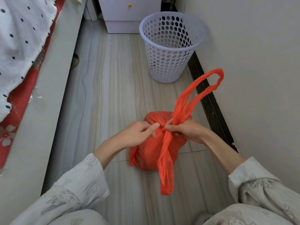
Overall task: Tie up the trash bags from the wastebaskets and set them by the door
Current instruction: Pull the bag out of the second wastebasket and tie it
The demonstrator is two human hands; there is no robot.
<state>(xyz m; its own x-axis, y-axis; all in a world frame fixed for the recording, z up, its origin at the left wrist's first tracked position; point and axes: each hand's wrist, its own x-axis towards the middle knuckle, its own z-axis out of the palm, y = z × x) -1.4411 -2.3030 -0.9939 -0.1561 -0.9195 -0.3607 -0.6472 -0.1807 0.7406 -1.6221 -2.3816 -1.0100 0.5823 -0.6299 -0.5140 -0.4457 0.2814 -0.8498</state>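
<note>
Bed edge: a pale bed frame [53,65] ran along the left, with a dotted white cover [21,30] over a red sheet [21,88] on top.
Left hand: the left hand [139,135] was at the crossing of the handles, thumb and forefinger pinching the plastic at the knot; the other fingers curled loosely under.
Trash bag: the red trash bag [149,153] sat on the tiled floor [113,78] between the forearms, full and rounded, already out of its bin.
Knot: the two handles crossed at the top of the bag and looked only half cinched.
Near handle: one handle loop [165,172] hung slack toward the person.
Right hand: the right hand [183,129] was clenched around the base of the other handle, touching the knot from the right.
Far handle: the far handle loop [204,88] stood up and away toward the wall [251,62].
Wastebasket: a white perforated wastebasket [170,47] stood upright beyond the bag, near the wall, with no liner visible.
Cabinet: a white cabinet [128,13] stood behind the basket.
Door: not in view.
Doing it well: I judged that both handles should be pulled outward, evenly and low, close to the knot, so the thin plastic tightened without tearing; a second crossing would likely keep it shut for carrying.
</note>
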